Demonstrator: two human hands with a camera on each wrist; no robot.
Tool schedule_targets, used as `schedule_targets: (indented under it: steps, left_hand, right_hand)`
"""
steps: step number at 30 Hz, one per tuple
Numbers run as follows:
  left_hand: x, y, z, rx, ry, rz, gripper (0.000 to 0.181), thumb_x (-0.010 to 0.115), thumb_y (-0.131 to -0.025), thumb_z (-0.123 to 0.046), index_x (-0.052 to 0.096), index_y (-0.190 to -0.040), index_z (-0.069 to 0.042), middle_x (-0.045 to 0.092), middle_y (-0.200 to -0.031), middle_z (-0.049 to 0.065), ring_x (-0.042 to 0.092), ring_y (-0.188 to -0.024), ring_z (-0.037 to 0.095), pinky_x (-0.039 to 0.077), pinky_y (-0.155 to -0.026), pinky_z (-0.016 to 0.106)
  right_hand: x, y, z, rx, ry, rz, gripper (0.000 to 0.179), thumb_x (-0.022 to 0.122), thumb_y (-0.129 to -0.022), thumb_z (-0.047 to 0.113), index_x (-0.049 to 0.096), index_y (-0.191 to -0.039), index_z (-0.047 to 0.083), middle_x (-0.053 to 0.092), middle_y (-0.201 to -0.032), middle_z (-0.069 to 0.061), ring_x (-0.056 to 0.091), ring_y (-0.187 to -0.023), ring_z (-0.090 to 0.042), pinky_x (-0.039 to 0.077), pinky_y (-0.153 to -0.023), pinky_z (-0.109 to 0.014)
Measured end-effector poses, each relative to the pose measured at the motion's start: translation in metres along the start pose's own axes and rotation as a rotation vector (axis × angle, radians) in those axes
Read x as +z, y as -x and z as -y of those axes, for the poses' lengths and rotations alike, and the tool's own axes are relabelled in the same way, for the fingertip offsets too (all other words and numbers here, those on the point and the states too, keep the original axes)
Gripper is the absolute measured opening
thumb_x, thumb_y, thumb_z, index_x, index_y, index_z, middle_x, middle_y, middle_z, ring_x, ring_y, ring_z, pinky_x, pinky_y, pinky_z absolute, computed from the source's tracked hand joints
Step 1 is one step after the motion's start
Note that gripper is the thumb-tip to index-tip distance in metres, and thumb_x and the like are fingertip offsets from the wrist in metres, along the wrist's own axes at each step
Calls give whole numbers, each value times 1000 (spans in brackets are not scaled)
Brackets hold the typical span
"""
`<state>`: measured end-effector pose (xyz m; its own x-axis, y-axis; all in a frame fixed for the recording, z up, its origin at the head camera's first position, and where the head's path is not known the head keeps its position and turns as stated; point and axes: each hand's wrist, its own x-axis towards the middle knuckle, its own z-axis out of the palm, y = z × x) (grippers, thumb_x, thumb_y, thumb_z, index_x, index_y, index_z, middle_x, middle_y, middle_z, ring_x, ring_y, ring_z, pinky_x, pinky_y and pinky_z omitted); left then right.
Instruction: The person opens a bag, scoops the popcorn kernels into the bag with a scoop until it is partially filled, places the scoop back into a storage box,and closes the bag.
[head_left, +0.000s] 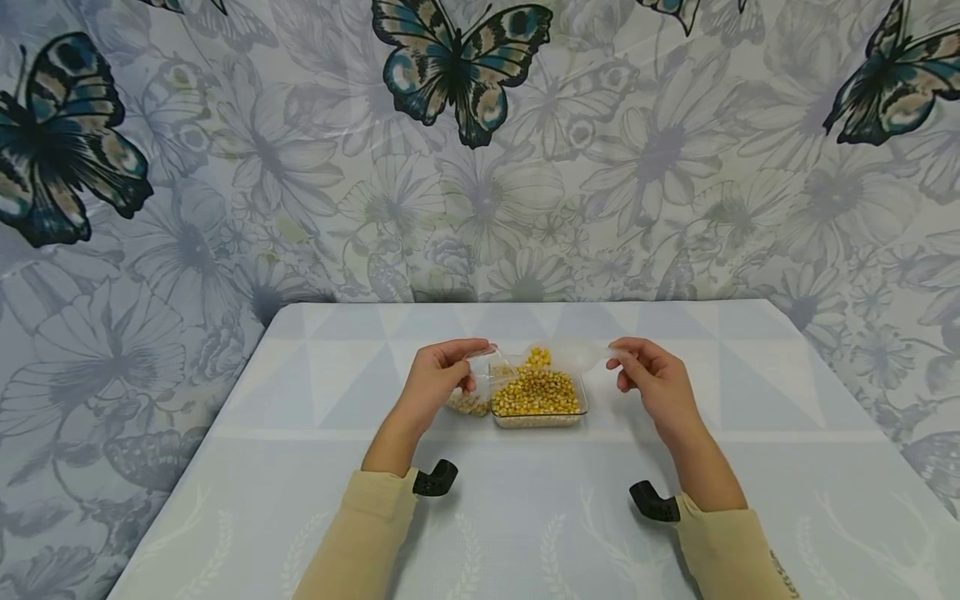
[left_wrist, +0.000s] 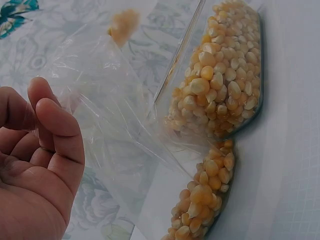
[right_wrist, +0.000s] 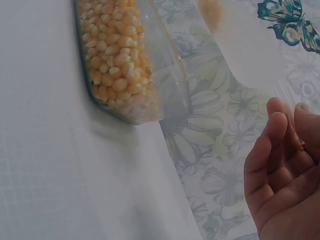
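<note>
My left hand (head_left: 442, 375) pinches the edge of a clear plastic bag (left_wrist: 110, 105) between thumb and fingers. Corn kernels (left_wrist: 202, 200) lie in the bag's lower part, left of a clear glass container (head_left: 540, 422). Loose yellow corn kernels (right_wrist: 112, 60) fill much of that container. On the other side, my right hand (head_left: 656, 379) pinches the thin end of a translucent white, scoop-like thing (right_wrist: 245, 45); its exact kind is unclear. A small clump of kernels (head_left: 538, 357) shows at its far end, above the container's back, blurred in both wrist views.
The table (head_left: 525, 517) has a pale geometric and leaf pattern. Behind it hangs a floral cloth (head_left: 487, 208) with butterflies. A black curved piece (head_left: 437, 478) sticks out at the left cuff, and another black piece (head_left: 654, 502) at the right cuff.
</note>
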<state>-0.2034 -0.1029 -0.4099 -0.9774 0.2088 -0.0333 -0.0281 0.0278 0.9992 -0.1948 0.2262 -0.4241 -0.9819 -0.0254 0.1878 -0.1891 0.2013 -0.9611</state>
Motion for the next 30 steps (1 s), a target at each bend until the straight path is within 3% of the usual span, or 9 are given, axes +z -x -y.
schedule_targets:
  steps: [4, 8, 19, 30]
  left_hand:
    - [0, 0, -1, -4, -9, 2, 44, 47, -97, 2, 69, -128, -18, 69, -131, 1, 57, -61, 17, 50, -62, 28]
    - [0, 0, -2, 7, -16, 15, 44, 47, -96, 3, 66, -133, -13, 68, -132, 1, 58, -61, 15, 50, -62, 27]
    - [2, 2, -1, 42, -61, 51, 47, 47, -97, 3, 66, -133, -21, 66, -136, 0, 58, -63, 17, 50, -64, 30]
    - [3, 3, -2, 45, -75, 81, 48, 47, -97, 3, 64, -136, -18, 65, -137, 1, 57, -63, 16, 50, -65, 30]
  right_hand:
    - [0, 1, 5, -18, -31, -14, 29, 57, -102, 22, 63, -122, 2, 70, -86, 9, 57, -63, -8, 53, -63, -20]
    - [0, 2, 10, -24, -43, -16, 28, 57, -102, 22, 63, -121, 2, 70, -86, 9, 57, -63, -8, 53, -63, -20]
    - [6, 5, 23, -66, 1, -15, 28, 57, -102, 21, 64, -120, 0, 70, -85, 6, 56, -63, -10, 52, -63, -21]
    - [11, 8, 29, -120, 70, 0, 28, 56, -102, 20, 64, -119, 0, 70, -87, 5, 57, -65, -16, 54, -64, -23]
